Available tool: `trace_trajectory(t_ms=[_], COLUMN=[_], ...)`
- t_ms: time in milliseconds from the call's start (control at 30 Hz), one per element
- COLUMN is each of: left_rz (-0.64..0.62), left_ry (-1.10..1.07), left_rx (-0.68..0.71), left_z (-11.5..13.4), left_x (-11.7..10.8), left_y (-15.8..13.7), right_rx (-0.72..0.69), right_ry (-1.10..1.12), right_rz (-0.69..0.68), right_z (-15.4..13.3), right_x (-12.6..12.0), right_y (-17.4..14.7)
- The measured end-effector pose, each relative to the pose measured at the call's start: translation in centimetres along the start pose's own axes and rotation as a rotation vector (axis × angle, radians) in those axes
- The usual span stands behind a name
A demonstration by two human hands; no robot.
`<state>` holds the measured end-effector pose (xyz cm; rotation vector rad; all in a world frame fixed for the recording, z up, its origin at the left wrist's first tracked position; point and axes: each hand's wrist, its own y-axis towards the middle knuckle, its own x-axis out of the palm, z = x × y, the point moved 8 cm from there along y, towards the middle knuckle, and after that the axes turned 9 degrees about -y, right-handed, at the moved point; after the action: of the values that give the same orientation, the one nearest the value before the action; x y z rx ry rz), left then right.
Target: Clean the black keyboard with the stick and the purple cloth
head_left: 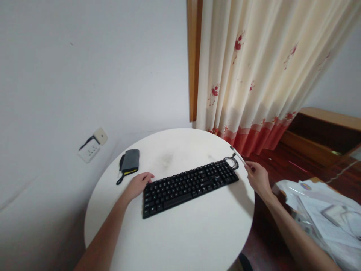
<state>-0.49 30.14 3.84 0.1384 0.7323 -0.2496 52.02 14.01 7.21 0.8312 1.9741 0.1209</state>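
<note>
A black keyboard (pixel 188 186) lies at a slant across the round white table (pixel 180 241). My left hand (pixel 139 184) is at its far left corner, fingers bent against the edge and gripping it lightly; the undersides of the fingers are hidden. Past the keyboard's right end, my right hand (pixel 257 176) is closed around a slim white-handled brush (pixel 239 155). The brush's dark tip points up and left, over the table's far right edge. A coiled black cable (pixel 231 162) rests by the keyboard's far right corner, just below the brush.
A grey pouch (pixel 131 160) with a dark wrist loop sits at the table's left side. Behind are a wall socket (pixel 89 149) and a flowered curtain (pixel 242 75). Plastic bags and papers (pixel 321 210) lie at the right, near a wooden cabinet (pixel 324 131).
</note>
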Motion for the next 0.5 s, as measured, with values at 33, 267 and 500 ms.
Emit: trace_trajectory(t_ms=[33, 267, 500], left_rz=[0.001, 0.002, -0.004], left_ry=[0.002, -0.021, -0.061], left_rx=[0.001, -0.007, -0.015], left_z=[0.0, 0.0, 0.3], left_x=[0.0, -0.2, -0.3], left_y=[0.0, -0.1, -0.3], right_rx=[-0.014, 0.045, 0.065], right_ry=[-0.002, -0.327, -0.427], right_rz=[0.02, -0.089, -0.224], right_z=[-0.5, -4.0, -6.6], right_x=[0.0, 3.6, 10.6], right_y=[1.1, 11.6, 16.3])
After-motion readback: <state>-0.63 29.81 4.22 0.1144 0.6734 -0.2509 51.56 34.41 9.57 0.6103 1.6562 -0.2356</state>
